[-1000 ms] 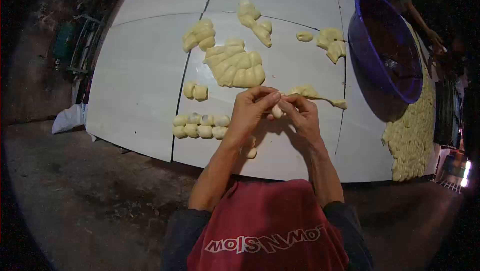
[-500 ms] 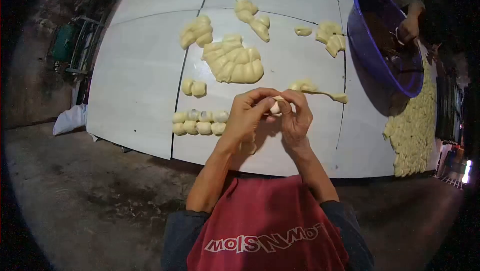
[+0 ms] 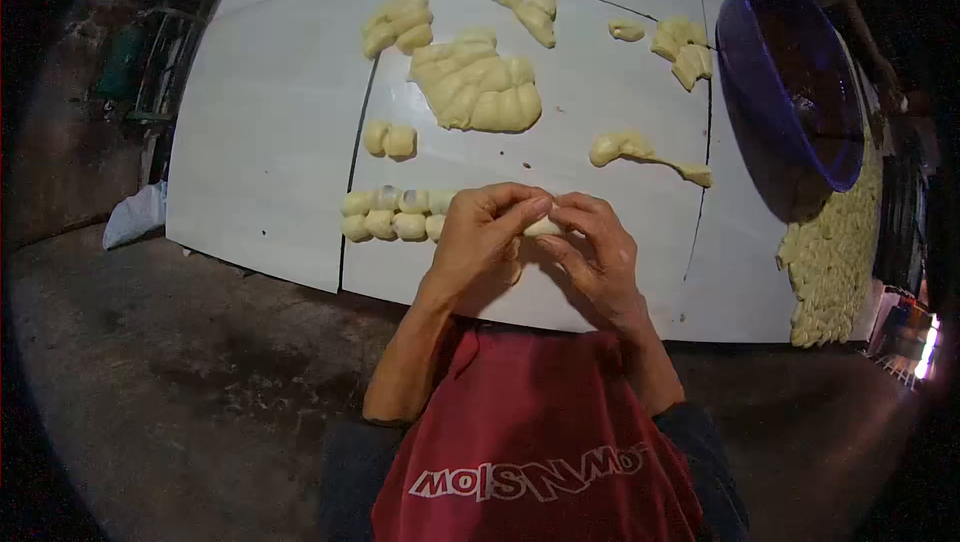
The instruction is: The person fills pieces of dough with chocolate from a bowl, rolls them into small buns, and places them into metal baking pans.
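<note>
Between both hands, over the table's near edge, is a small pale dough piece (image 3: pixel 543 227). My left hand (image 3: pixel 490 232) pinches its left side with thumb and forefinger. The fingers of my right hand (image 3: pixel 600 247) close on its right side. Two rows of round dough balls (image 3: pixel 395 225) sit just left of my left hand, partly hidden by it. A large segmented dough slab (image 3: pixel 475 92) lies farther back, and a thin stretched dough strip (image 3: pixel 645 154) lies beyond my right hand.
A purple basin (image 3: pixel 735 52) with dark contents stands at the right. Beside it many flattened dough pieces (image 3: pixel 830 262) cover the right edge. More dough lumps (image 3: pixel 398 22) lie at the back of the white table (image 3: pixel 260 142). A white bag (image 3: pixel 137 215) is at the left.
The view has shifted, so the table's items appear higher. Another person's hand at the basin is out of sight. The dough piece between my fingers looks longer, and my right fingers have spread slightly.
</note>
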Motion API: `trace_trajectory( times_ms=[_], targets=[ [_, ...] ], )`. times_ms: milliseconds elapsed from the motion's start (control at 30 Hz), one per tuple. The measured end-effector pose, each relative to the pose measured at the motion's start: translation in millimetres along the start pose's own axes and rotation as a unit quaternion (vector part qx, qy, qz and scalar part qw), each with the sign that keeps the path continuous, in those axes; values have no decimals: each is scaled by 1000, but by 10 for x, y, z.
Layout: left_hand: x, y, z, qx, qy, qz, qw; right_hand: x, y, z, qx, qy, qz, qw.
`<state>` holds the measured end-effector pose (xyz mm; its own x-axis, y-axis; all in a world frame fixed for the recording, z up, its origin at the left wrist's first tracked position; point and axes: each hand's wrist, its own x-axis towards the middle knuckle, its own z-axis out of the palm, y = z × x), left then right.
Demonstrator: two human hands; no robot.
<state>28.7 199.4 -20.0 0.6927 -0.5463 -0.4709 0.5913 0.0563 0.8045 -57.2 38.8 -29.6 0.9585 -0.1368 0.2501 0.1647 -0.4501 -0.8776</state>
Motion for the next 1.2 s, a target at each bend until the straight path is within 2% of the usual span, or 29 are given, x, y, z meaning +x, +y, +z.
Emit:
trace_trajectory(
  times_ms=[100,133,233,267,333,367,400,500,533,567,633,667,733,800,833,867,967,1033,1100,1133,1167,1200],
  targets=[
    [-171,96,20,223,30,69,972,-177,90,-104,37,-20,52,998],
    [-237,104,-41,254,17,75,964,-260,72,-110,164,-13,159,973],
    [-398,121,-245,505,-11,214,836,-425,12,-185,209,-67,294,930],
    [-430,104,-295,528,-44,175,830,-497,82,-118,181,-93,305,930],
    [-419,10,-306,569,-70,163,803,-526,87,-40,-11,-143,201,969],
    [-402,-46,-311,589,-84,158,788,-523,74,0,-108,-165,144,970],
    [-389,-99,-300,585,-71,158,792,-531,28,47,-149,-131,132,971],
    [-393,-102,-254,588,-64,138,794,-560,79,72,-178,-106,123,971],
    [-407,-129,-255,575,-55,156,801,-556,86,63,-189,-124,99,969],
    [-402,-134,-252,580,-60,135,801,-558,105,45,-193,-149,78,967],
    [-428,-34,-191,589,-66,147,791,-481,108,-65,-146,-183,74,970],
    [-407,-39,-227,595,-65,213,772,-451,140,-160,-134,-122,97,979],
    [-374,39,-223,610,-38,235,756,-373,234,-332,-107,-1,134,985],
    [-289,86,-150,617,-3,241,749,-226,331,-639,-188,174,185,949],
    [-212,138,-96,594,-5,221,773,-170,425,-808,-220,226,199,928],
    [-107,151,-43,589,-7,250,768,-109,518,-981,-298,252,174,904],
    [302,140,213,586,-34,312,747,-104,1041,-1200,-470,181,122,855],
    [636,81,437,584,-53,346,732,-36,1218,-1206,-466,127,117,868],
    [950,37,705,563,-53,407,717,27,1263,-1241,-400,139,94,901],
    [1023,15,831,557,-50,413,719,62,1267,-1246,-271,176,167,931],
    [1081,-3,950,551,-48,419,720,86,1252,-1241,-136,207,237,939],
    [1167,-18,1017,544,-45,424,722,106,1228,-1236,3,233,300,925]
  ],
)
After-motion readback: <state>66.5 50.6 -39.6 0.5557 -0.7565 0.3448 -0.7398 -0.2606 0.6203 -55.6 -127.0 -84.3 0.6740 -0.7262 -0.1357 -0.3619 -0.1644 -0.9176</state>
